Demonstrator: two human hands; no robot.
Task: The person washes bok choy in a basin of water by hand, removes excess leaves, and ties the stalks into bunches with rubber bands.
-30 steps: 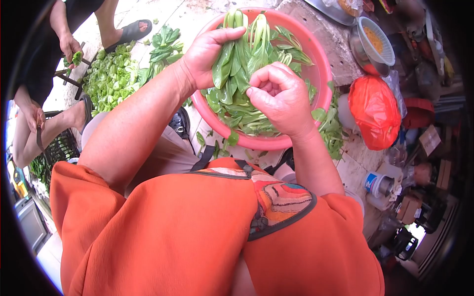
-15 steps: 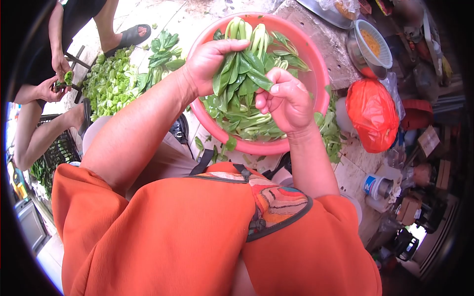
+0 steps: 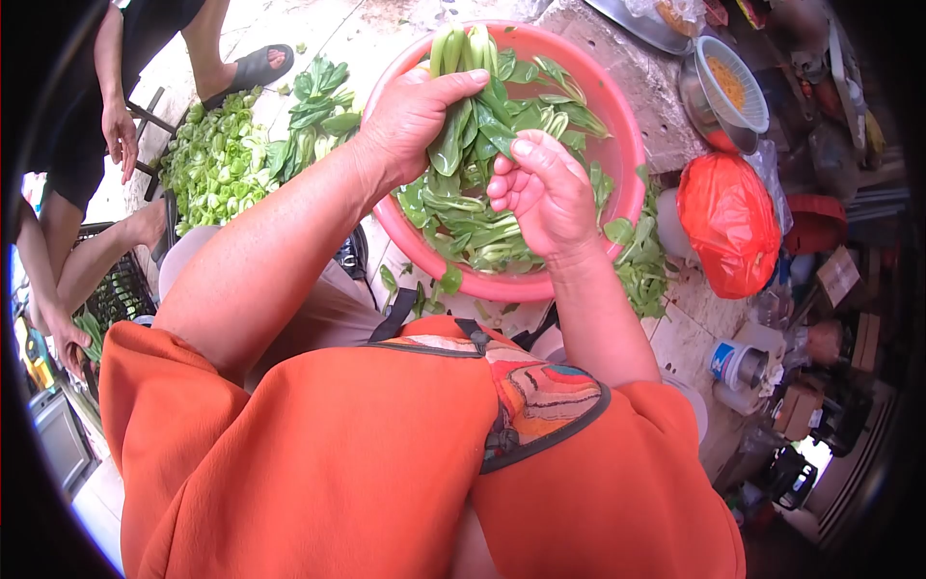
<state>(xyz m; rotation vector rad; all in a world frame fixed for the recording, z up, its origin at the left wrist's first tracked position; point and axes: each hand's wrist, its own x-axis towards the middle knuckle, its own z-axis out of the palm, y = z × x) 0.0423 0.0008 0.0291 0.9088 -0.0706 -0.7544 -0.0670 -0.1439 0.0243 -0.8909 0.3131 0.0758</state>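
Observation:
My left hand (image 3: pixel 410 116) is closed around a bunch of bok choy (image 3: pixel 466 50), its pale stems pointing up and its dark leaves hanging down. A leaf (image 3: pixel 499 132) of that bunch is pinched between the thumb and fingers of my right hand (image 3: pixel 548 193). Both hands are over a wide pink basin (image 3: pixel 632 159). More leafy greens (image 3: pixel 473 232) lie in the water inside it, under my hands.
Left of the basin, trimmed bok choy hearts (image 3: pixel 217 164) and leafy greens (image 3: pixel 313 106) are piled on the tiled floor. A co-worker's hand (image 3: pixel 69 343) holds greens above a black crate (image 3: pixel 121 285). A red plastic bag (image 3: pixel 728 227) and a strainer (image 3: pixel 738 82) stand at right.
The held bunch and my left hand have shifted slightly; my right hand has moved a little left. The co-worker's hands have separated, one reaching down to greens by the crate.

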